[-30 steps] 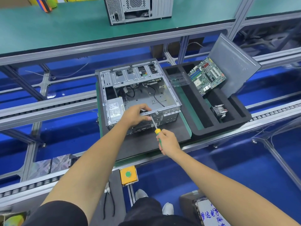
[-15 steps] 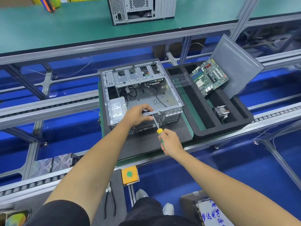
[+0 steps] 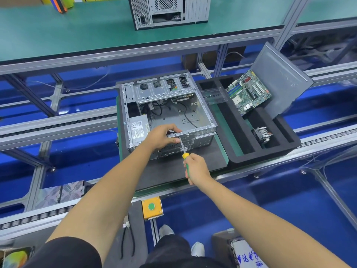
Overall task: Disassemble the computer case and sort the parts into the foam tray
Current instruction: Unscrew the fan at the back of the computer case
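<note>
While the left hand (image 3: 161, 136) curls over the open grey metal computer case's (image 3: 167, 115) six-o'clock rim, the right hand (image 3: 196, 169) grips a yellow-and-green-handled screwdriver (image 3: 184, 151); black foam tray (image 3: 241, 155) at three o'clock.

The second case (image 3: 170, 12) is cut off on top; the screwdriver (image 3: 184, 149) handle is mostly hidden (gripped).

Silver-grey computer case (image 3: 166, 113), black foam tray (image 3: 237, 155), green motherboard (image 3: 249, 92), yellow-green screwdriver (image 3: 185, 156) handle, yellow button box (image 3: 152, 207) with green button.
</note>
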Available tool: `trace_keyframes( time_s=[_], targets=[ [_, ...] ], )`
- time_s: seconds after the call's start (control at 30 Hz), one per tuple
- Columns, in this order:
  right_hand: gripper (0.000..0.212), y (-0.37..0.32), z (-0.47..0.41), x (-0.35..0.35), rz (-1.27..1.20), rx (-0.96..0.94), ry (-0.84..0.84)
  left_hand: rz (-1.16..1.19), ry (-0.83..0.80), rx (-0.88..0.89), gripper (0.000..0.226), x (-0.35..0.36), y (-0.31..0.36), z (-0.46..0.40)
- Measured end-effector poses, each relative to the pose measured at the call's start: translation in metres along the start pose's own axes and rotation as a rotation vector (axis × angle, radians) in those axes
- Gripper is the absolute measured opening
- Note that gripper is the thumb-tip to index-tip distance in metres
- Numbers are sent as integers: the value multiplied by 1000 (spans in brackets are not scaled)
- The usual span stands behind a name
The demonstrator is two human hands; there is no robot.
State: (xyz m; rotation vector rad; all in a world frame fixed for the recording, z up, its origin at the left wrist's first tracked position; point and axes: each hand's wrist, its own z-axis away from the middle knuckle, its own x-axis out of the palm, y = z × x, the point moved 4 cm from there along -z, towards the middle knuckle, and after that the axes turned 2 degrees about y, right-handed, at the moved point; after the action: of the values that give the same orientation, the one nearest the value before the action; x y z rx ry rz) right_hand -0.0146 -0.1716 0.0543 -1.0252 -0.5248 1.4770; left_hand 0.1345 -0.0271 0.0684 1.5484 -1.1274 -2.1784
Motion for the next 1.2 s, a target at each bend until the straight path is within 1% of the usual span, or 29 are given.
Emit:
trace_keyframes(
  time_s=[0.1,0.23,0.3,0.33,0.4,0.5,0.57,0.6,0.7,0.8,0.83,0.9,0.97,1.0,1.07,1.13,1.2],
  targets=[
    [19,4,2,8,21,39,69,2,0,-2,36,0,-1,1],
    [26,6,-1,16,-294,167,116,-17,9,2,34,0,0,2],
    [30,6,-3,16,-342,182,121,-23,16,2,33,0,0,2],
    [30,6,-4,16,-295,166,128,-21,18,2,33,0,-1,2],
    [28,5,-3,12,-86,114,186,-19,17,4,32,1,-1,1],
    [28,3,-1,4,282,7,358,-7,20,-11,31,2,-2,0],
    [31,0,2,2,397,-61,440,-17,30,-9,31,3,-4,-1],
    [31,-1,2,2,416,-78,449,-30,33,-5,32,3,-4,-1],
    [31,2,-1,1,394,-67,426,-89,44,49,37,2,-2,1],
    [28,4,-6,-1,359,-46,394,-156,74,228,51,2,6,5],
    [27,4,-7,-1,347,-40,384,-182,70,270,52,3,8,7],
    [27,5,-8,1,322,-36,369,-286,48,364,37,7,10,10],
    [27,7,-8,4,283,-41,356,-393,67,463,20,12,11,13],
    [28,8,-8,6,264,-41,347,-402,87,479,15,13,11,14],
    [28,9,-9,8,237,-36,330,-389,124,453,11,13,11,16],
    [27,11,-11,8,203,-21,286,-377,127,405,16,14,9,15],
    [24,11,-13,7,114,-5,198,-345,115,358,23,14,7,14]
  ],
)
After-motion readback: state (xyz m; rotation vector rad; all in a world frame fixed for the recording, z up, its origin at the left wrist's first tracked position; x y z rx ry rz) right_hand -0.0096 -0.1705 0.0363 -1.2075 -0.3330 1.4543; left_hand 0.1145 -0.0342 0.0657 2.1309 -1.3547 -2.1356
